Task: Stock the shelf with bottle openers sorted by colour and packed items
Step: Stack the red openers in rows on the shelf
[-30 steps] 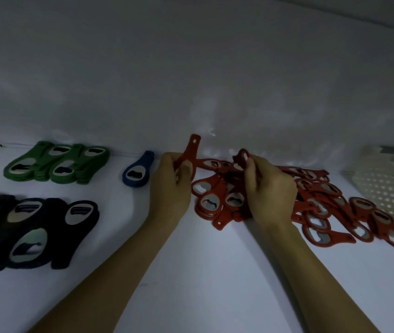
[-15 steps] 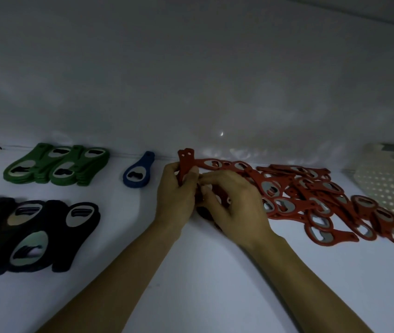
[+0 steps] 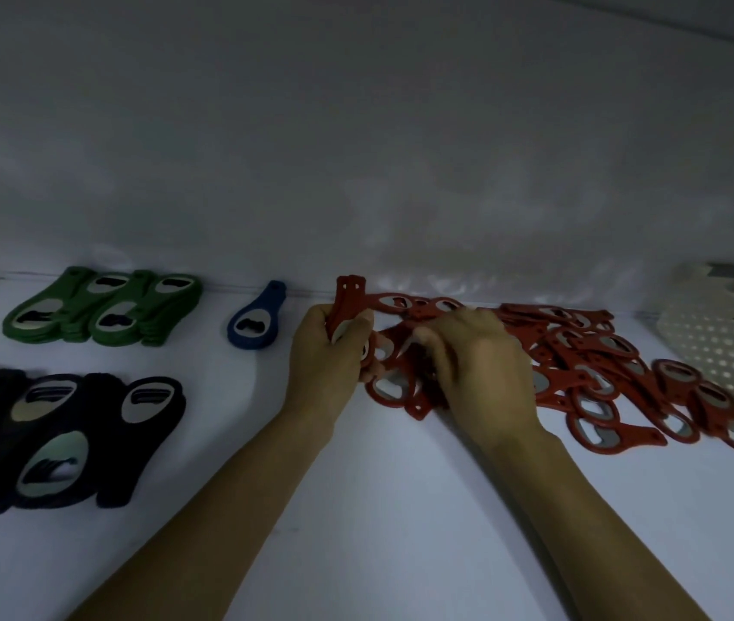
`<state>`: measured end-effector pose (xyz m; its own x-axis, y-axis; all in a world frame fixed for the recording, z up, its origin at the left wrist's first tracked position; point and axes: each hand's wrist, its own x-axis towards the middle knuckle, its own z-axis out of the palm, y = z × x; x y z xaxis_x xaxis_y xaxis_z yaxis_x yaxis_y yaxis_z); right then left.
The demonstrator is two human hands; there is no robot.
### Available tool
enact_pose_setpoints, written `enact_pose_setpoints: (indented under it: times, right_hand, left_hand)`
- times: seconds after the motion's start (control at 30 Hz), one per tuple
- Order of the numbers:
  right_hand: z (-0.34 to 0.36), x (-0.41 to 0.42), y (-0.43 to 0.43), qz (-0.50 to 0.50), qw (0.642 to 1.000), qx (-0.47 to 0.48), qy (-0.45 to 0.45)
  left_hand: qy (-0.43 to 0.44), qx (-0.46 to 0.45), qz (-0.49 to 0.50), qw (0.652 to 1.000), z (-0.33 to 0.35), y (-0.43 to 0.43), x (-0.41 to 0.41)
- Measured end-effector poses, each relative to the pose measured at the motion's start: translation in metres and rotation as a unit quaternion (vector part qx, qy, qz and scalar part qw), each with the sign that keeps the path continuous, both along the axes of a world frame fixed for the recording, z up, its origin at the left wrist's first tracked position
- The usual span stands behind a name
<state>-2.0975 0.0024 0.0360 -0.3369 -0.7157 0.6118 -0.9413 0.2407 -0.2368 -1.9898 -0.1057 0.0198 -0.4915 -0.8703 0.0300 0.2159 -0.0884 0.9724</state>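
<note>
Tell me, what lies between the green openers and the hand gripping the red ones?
One blue bottle opener lies on the shelf there, apart from both the green openers and the left hand gripping red openers, as the head view shows.

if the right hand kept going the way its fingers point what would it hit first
Its fingers point left, so the right hand would likely first meet the stack of red openers gripped by the left hand; blur leaves depth unsure.

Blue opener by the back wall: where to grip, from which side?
Probably pinch the blue opener across its narrow neck, from above and the front. It lies flat and alone, wide head toward the front, handle at the back wall, with bare shelf either side.
</note>
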Motion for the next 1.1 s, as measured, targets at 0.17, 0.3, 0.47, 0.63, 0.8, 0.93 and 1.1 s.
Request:
enact_pose_setpoints:
  times: [0.17,0.3,0.47,0.63,0.8,0.93,1.1]
  right_hand:
    - [0.005,-0.005,0.006,-0.075,0.982,-0.155,-0.082]
    - [0.003,0.005,0.000,0.056,0.986,-0.152,-0.039]
    - [-0.009,0.024,-0.011,0.214,0.973,-0.033,-0.077]
    - [-0.002,0.020,-0.009,0.189,0.969,-0.080,-0.136]
    - [0.000,0.002,0.001,0.113,0.977,0.134,-0.118]
    - [-0.003,-0.004,0.002,0.096,0.968,0.229,-0.033]
    - [0.001,0.000,0.001,0.054,0.985,0.161,0.029]
  left_hand:
    - [-0.022,-0.032,-0.026,0.999,-0.002,0.003,-0.002]
    - [-0.023,-0.031,-0.049,0.998,0.001,0.006,-0.003]
    - [0.011,0.007,-0.026,1.000,0.002,-0.001,0.000]
    - [0.019,-0.004,-0.003,1.000,-0.001,0.002,-0.003]
    - [0.075,0.079,0.042,0.993,0.000,-0.005,-0.002]
    - [0.087,0.117,0.025,0.989,0.001,-0.009,0.000]
    - [0.080,0.114,0.005,0.990,0.001,-0.008,-0.001]
